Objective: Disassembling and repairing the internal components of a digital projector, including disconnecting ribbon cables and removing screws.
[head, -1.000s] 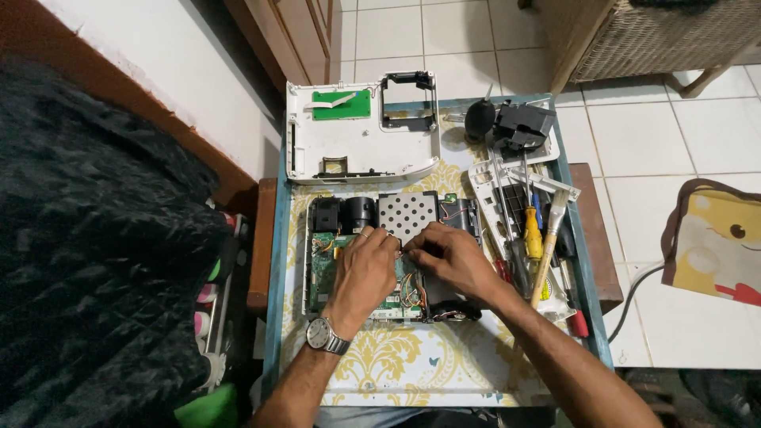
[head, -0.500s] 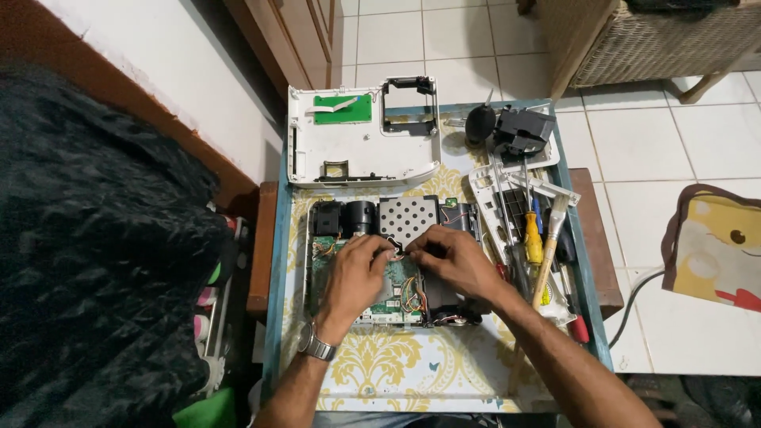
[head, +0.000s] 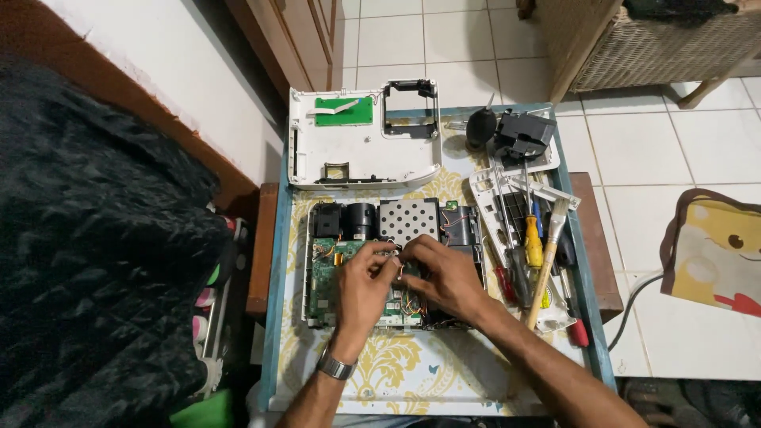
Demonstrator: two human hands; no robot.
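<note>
A small tabletop (head: 412, 372) with a yellow flowery cloth stands on white floor tiles (head: 674, 143). Both hands, left hand (head: 363, 287) and right hand (head: 441, 273), bend over the open machine (head: 396, 261), their grip pinching small parts inside.

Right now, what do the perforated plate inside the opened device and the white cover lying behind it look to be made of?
Perforated plate: probably sheet metal, dull silver-grey, with a regular grid of small punched holes. White cover: looks like moulded plastic, matte white, with rounded corners and cut-out openings; a green circuit board sits on it. Both hands work just below the plate.
</note>
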